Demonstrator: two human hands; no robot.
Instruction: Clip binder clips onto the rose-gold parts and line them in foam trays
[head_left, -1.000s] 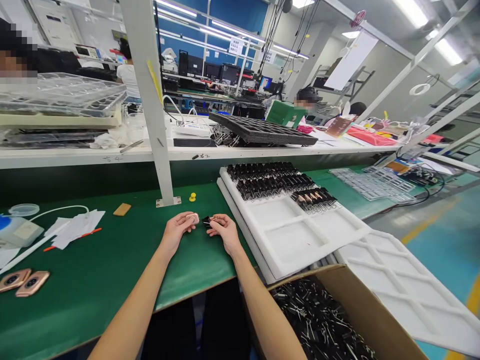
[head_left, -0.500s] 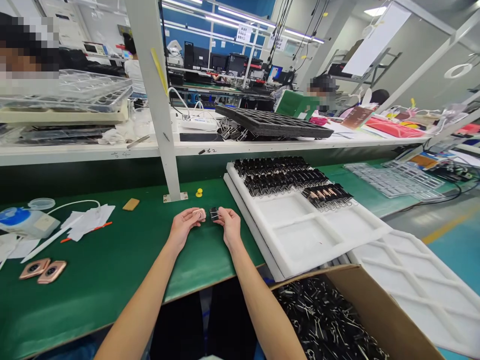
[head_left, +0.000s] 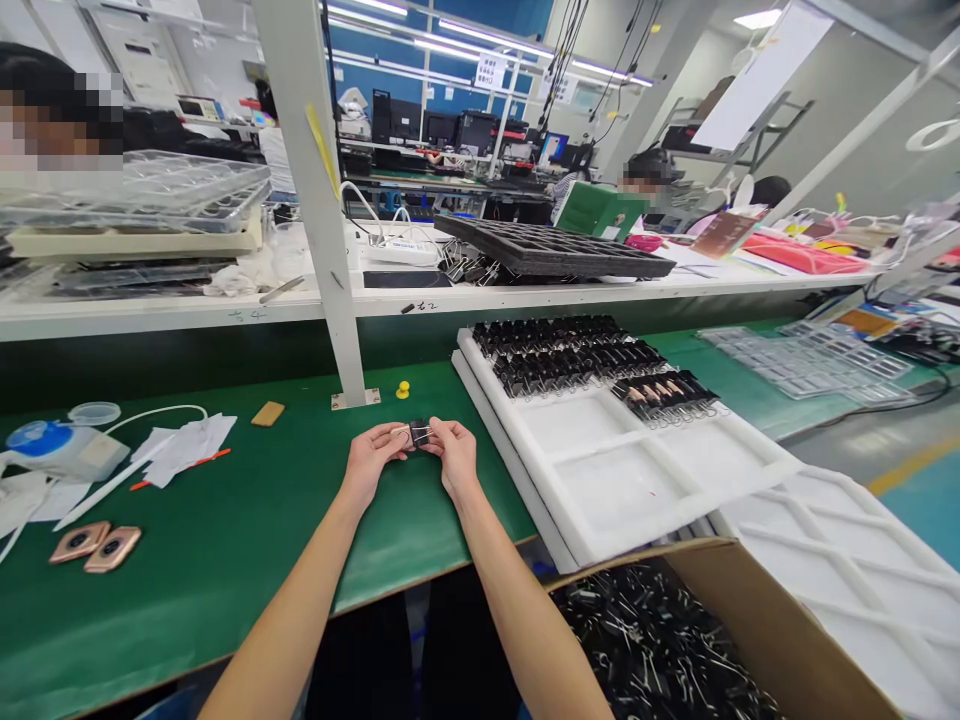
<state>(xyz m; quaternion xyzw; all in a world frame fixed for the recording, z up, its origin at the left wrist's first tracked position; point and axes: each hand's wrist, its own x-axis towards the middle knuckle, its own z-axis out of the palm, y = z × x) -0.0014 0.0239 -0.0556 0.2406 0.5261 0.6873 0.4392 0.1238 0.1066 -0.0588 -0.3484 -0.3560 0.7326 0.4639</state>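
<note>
Between the fingers of my left hand [head_left: 369, 462] is a small rose-gold square part [head_left: 403, 436]. My right hand [head_left: 456, 452] pinches a black binder clip [head_left: 420, 432] by its wire handles, and the clip now meets the right edge of the part. How far its jaws reach over the part is too small to tell. Both hands hover just above the green mat [head_left: 405, 540]. Two similar rose-gold parts [head_left: 112, 549], each with a dark round centre, lie at the left of the mat.
A white foam tray [head_left: 600, 480] on my right bears rows of binder clips [head_left: 570, 355]. Below it stands a cardboard box [head_left: 780, 620] full of loose binder clips. A yellow knob [head_left: 403, 389], a tan block [head_left: 268, 413] and a blue-topped bottle [head_left: 64, 448] are on the mat.
The binder clip and the rose-gold part were apart and have come together. My right hand has moved slightly left and down with the clip. The view has shifted a little.
</note>
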